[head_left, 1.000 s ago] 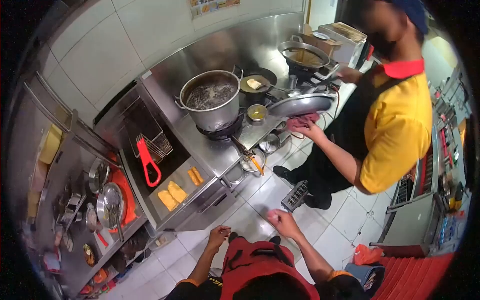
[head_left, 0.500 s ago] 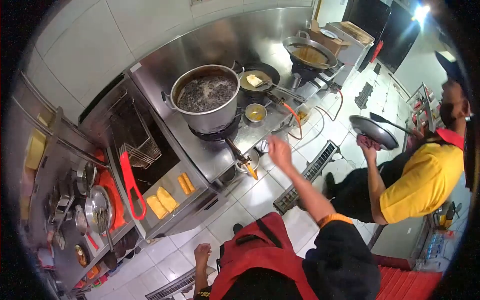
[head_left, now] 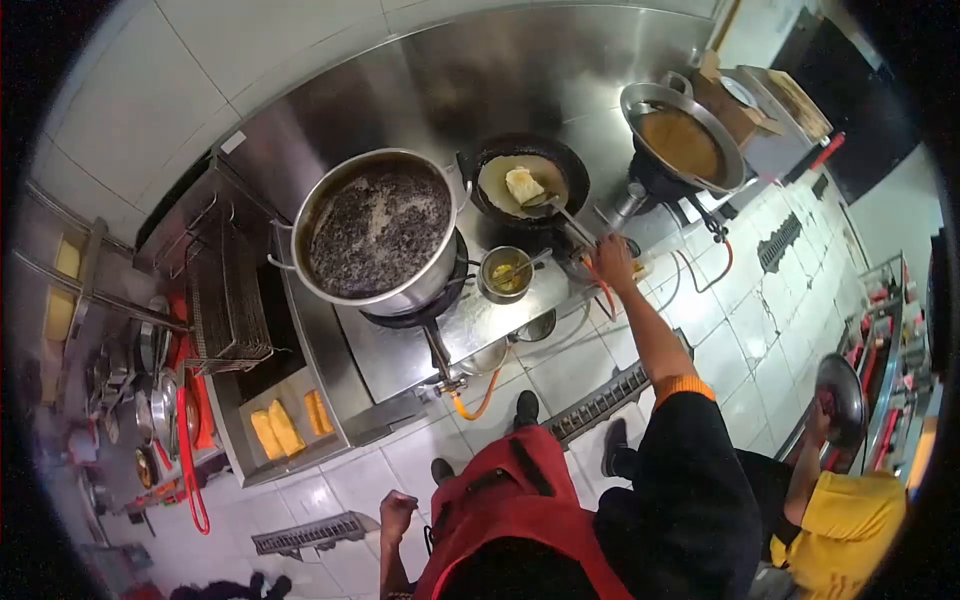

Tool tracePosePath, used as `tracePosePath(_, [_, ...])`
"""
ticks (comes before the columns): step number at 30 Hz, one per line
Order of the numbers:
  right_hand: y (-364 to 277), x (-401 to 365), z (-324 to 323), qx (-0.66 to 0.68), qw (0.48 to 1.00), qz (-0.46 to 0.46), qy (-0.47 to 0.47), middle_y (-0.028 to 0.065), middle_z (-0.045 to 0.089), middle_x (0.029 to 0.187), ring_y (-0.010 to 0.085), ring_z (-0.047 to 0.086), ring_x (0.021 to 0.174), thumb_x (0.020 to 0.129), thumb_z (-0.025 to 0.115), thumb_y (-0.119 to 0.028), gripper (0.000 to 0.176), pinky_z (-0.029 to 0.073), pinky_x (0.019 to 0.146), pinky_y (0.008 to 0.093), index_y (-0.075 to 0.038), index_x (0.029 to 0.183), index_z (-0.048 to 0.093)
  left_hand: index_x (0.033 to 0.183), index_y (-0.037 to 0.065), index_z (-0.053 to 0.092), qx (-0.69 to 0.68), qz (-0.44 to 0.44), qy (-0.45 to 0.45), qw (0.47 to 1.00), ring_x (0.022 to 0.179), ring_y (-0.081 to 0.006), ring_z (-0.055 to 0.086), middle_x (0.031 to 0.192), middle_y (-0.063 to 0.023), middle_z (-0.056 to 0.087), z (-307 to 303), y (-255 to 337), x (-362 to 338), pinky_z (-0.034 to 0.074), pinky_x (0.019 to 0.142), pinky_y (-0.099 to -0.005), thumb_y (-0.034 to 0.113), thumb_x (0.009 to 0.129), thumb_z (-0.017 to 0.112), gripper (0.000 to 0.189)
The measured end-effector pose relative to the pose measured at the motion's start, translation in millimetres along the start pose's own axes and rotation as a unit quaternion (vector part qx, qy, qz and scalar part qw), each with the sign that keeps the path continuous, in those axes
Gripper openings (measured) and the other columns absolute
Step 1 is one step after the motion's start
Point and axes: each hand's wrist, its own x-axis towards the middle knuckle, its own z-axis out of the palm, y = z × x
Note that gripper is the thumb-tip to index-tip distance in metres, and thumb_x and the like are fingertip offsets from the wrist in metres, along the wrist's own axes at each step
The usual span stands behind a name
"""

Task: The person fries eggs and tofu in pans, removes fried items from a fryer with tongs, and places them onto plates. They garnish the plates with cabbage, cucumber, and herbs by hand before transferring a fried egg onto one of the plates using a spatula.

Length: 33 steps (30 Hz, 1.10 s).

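My right hand (head_left: 614,262) is at the handle end of a metal utensil (head_left: 574,222), its fingers closed round it. The utensil reaches into a dark frying pan (head_left: 575,165), where a pale folded piece of food (head_left: 523,186) lies on a flat, light layer. Low in the view, my left hand (head_left: 398,508) hangs over the floor with its fingers curled; whether it holds anything is too small to tell. A small metal bowl (head_left: 497,291) with yellow contents and a spoon stands below the pan.
A large pot (head_left: 300,225) of dark bubbling liquid stands on the left burner. At the right is a wok (head_left: 735,165) of brown liquid. Fryer baskets (head_left: 228,300) and golden food pieces (head_left: 278,428) are left. A co-worker in a yellow shirt (head_left: 850,525) holds a pan (head_left: 842,400).
My right hand has moved up and right to the utensil and closed on it. The view has shifted. The co-worker has moved lower right with the pan, farther from the stove.
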Motion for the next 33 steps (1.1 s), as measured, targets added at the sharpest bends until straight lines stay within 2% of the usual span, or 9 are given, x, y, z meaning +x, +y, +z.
tracePosePath(8, [12,8,0,0.009,0.996,-0.066,0.054,0.0231,0.051,0.097,0.0390,0.053,0.088,0.078,0.059,-0.020,0.025,0.044,0.075,0.0446,0.002,0.090,0.056,0.071,0.001,0.055,0.103,0.017,-0.092,0.990,0.059,-0.0120,0.051,0.063,-0.0048,0.054,94,95,55,0.042,0.056,-0.0270,0.005,0.079,0.049,0.011])
tracePosePath(10, [-5,12,-43,0.001,0.994,0.012,-0.105,0.0228,0.049,0.111,0.0334,0.057,0.090,0.079,0.057,-0.021,0.029,0.049,0.073,0.0419,0.002,0.097,0.053,0.067,0.001,0.051,0.072,0.147,-0.108,0.981,0.056,-0.0107,0.045,0.058,-0.0033,0.049,128,106,82,0.039,0.053,-0.0266,0.006,0.079,0.048,0.014])
tracePosePath(11, [-1,11,-44,-0.008,0.993,0.006,-0.116,0.0228,0.049,0.111,0.0334,0.057,0.090,0.079,0.057,-0.021,0.029,0.049,0.073,0.0419,0.002,0.097,0.053,0.064,0.002,0.048,-0.018,0.072,-0.136,0.988,0.055,-0.0103,0.040,0.056,-0.0013,0.043,147,118,94,0.036,0.052,-0.0268,0.007,0.082,0.045,0.018])
tracePosePath(13, [10,17,-43,0.064,0.995,-0.082,0.001,0.0240,0.057,0.091,0.0398,0.057,0.074,0.083,0.054,-0.017,0.022,0.046,0.063,0.0433,0.003,0.091,0.058,0.064,0.003,0.046,-0.070,0.072,-0.110,0.989,0.057,-0.0103,0.039,0.059,-0.0012,0.042,199,129,120,0.033,0.052,-0.0272,0.015,0.084,0.044,0.023])
tracePosePath(17, [21,22,-65,0.099,0.989,-0.040,-0.104,0.0133,0.059,0.069,0.0280,0.057,0.063,0.083,0.054,-0.015,0.016,0.044,0.056,0.0358,0.001,0.080,0.058,0.070,-0.001,0.056,-0.107,-0.045,-0.148,0.982,0.056,-0.0170,0.047,0.056,-0.0079,0.050,309,158,201,0.037,0.056,-0.0346,0.031,0.083,0.047,0.036])
tracePosePath(18, [21,25,-68,0.179,0.979,0.000,-0.099,0.0102,0.057,0.062,0.0232,0.054,0.060,0.083,0.054,-0.015,0.017,0.042,0.054,0.0337,0.001,0.079,0.059,0.078,-0.002,0.060,-0.169,0.161,-0.068,0.970,0.058,-0.0169,0.052,0.061,-0.0109,0.057,340,161,218,0.040,0.057,-0.0352,0.032,0.082,0.051,0.036])
tracePosePath(24, [31,73,-82,0.326,0.906,0.133,-0.234,0.0039,0.054,0.071,0.0110,0.049,0.058,0.083,0.040,-0.006,0.024,0.042,0.050,0.0247,0.000,0.094,0.060,0.072,-0.003,0.062,-0.241,0.004,-0.003,0.971,0.061,-0.0188,0.059,0.061,-0.0132,0.060,453,214,305,0.044,0.057,-0.0354,0.039,0.085,0.050,0.045])
tracePosePath(28, [32,79,-91,0.330,0.885,0.163,-0.284,0.0022,0.055,0.078,0.0097,0.049,0.063,0.087,0.039,-0.008,0.027,0.042,0.052,0.0226,0.001,0.107,0.055,0.062,0.003,0.058,-0.236,0.099,0.078,0.964,0.049,-0.0158,0.053,0.052,-0.0058,0.054,499,222,355,0.040,0.046,-0.0339,0.047,0.085,0.049,0.051])
tracePosePath(33, [47,86,-83,0.298,0.886,0.167,-0.315,-0.0012,0.055,0.079,0.0058,0.048,0.063,0.091,0.043,-0.017,0.029,0.039,0.051,0.0185,-0.001,0.113,0.053,0.062,-0.001,0.059,-0.416,0.044,0.161,0.894,0.058,-0.0340,0.059,0.059,-0.0199,0.058,517,234,357,0.044,0.053,-0.0455,0.049,0.080,0.054,0.053])
